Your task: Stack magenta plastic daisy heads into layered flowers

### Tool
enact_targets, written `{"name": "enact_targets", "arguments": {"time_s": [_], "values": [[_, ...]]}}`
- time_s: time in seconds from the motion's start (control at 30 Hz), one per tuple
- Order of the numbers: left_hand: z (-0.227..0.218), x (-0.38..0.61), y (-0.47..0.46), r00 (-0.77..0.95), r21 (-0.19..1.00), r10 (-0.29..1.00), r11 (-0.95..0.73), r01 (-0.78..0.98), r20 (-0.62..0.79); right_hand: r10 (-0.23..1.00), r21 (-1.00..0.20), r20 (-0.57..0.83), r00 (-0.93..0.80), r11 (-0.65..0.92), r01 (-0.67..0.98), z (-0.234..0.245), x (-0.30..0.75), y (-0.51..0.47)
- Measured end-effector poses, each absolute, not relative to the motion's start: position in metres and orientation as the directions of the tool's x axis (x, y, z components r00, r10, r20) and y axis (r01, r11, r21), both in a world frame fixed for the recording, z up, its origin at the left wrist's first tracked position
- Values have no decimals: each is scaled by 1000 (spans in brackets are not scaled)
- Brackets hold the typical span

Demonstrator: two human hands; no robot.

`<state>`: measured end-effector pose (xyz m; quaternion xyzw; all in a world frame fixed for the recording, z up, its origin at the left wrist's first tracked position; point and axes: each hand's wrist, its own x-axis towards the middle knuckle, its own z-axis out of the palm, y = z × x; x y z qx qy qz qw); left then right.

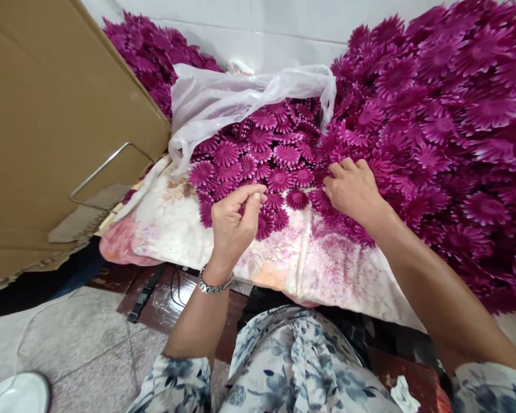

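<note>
My left hand (pixel 237 221) is held over the front of a spread of magenta artificial flower heads (pixel 258 155). Its thumb and forefinger are pinched together, and whatever sits between them is too small to make out. A metal-banded watch or bracelet (pixel 215 282) circles that wrist. My right hand (pixel 352 189) rests at the near edge of the large flower-head pile (pixel 438 126), fingers curled down among the petals. Its fingertips are partly hidden, so what they grip does not show. One darker flower head (pixel 296 198) lies on the cloth between both hands.
A white plastic bag (pixel 223 94) lies behind the middle flower heads. On the left stands a cardboard sheet (pixel 64 126) with a bent metal wire (pixel 98 172) against it. A stained floral cloth (pixel 266 264) covers the work surface. More flower heads (pixel 150 57) lie at the back left.
</note>
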<state>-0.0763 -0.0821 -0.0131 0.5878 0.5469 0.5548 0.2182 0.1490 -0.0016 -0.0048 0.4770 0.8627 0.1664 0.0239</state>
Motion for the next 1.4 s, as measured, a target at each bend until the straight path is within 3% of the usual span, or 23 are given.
{"name": "enact_targets", "arguments": {"time_s": [0.17,0.43,0.8,1.03,1.13,1.2,1.3,1.4], "values": [[-22,-82,-83,-230,804,841,-332,494,489,835,349,122,-536,469,811,-4,154,-2],[-26,-83,-85,-241,778,815,-349,523,527,819,172,194,-539,513,841,5,120,-2],[-23,-70,-85,-40,686,828,-435,584,559,744,315,161,-649,584,748,-2,104,8],[-27,-65,-81,36,649,855,-419,635,517,730,287,291,-618,550,784,5,110,5],[-29,-63,-81,105,631,886,-401,665,452,769,122,380,-514,509,852,10,115,5],[-30,-62,-81,77,658,891,-386,646,446,780,-114,463,-420,522,845,14,118,2],[-29,-59,-81,-73,795,889,-364,485,451,832,-557,496,-248,524,644,20,120,-6],[-25,-50,-80,-137,930,927,-328,165,350,902,-816,379,-206,431,385,21,119,-17]]}}
